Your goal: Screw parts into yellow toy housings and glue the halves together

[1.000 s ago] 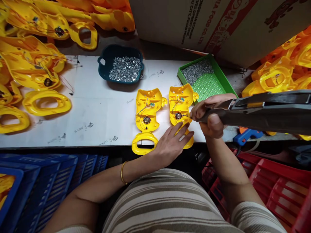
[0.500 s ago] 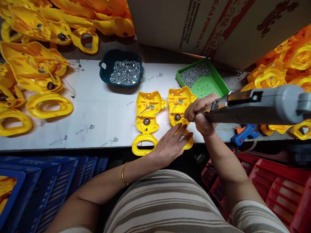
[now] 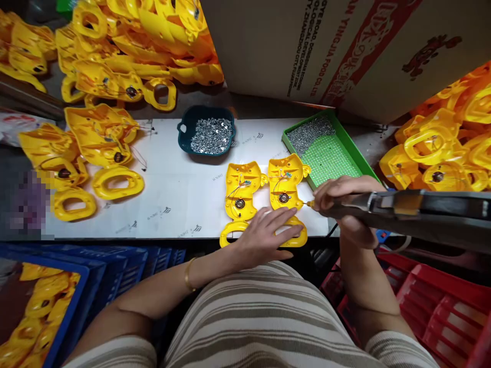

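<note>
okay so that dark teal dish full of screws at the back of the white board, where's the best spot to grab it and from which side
Probably by the handle tab with the cut-out hole on the left end of the dark teal dish, coming from the left over bare white board. The hole gives fingers purchase, and lifting level keeps the loose screws in. The green tray crowds the right approach.

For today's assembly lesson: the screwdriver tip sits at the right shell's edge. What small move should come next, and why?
Probably press the electric screwdriver straight down to drive that screw: the right hand has its tip at the right yellow shell, and the left hand lies flat on the shell's lower part.
</note>
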`<state>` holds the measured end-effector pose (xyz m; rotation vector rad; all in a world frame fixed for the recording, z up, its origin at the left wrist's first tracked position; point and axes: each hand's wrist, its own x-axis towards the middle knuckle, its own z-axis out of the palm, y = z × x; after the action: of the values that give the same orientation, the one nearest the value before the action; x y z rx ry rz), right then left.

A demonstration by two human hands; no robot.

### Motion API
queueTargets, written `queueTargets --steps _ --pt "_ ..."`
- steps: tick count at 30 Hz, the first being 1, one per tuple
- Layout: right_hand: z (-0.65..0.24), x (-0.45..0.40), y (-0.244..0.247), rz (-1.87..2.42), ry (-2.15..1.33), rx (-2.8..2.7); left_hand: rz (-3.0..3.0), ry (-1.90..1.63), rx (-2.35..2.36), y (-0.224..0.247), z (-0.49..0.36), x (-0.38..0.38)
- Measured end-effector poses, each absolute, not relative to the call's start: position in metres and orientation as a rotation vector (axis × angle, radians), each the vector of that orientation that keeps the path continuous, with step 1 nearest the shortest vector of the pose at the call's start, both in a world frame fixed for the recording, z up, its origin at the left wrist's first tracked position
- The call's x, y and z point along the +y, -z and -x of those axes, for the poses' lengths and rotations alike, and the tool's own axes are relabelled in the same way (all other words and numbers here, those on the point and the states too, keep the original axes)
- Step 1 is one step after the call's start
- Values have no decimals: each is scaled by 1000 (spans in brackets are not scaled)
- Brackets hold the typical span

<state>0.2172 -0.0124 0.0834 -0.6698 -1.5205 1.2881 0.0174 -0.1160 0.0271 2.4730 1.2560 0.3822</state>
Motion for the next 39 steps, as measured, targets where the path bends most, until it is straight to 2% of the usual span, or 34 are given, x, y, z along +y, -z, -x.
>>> queueTargets --steps 5,10,15,18,20,24,26,31,39 --pt "-233 -33 -81 584 -1255 -1394 -2422 -285 1631 -24 41 -127" --pt "-247 -51 -71 635 -1233 -1354 -2332 -250 1709 -3 36 -118" --pt "-249 -61 -74 612 -1208 -1312 -2427 -497 1758 -10 35 -100" --pt "-247 -66 -81 671 -1230 -1296 -2385 -752 2038 -29 77 -62" --pt "-246 -68 -86 701 -1247 -1301 -2258 -765 2256 -40 114 -24" --pt "-244 -69 -93 804 -1235 -1342 -2148 -229 2101 -41 164 45" --pt "-243 -69 -93 836 -1222 -1374 -2078 -114 2035 -35 170 61" --pt "-242 -69 -91 875 -1207 -1413 -1853 -313 2066 -27 167 63" --pt "-238 -75 -84 823 -1199 -1320 -1804 -586 2156 -27 162 57"
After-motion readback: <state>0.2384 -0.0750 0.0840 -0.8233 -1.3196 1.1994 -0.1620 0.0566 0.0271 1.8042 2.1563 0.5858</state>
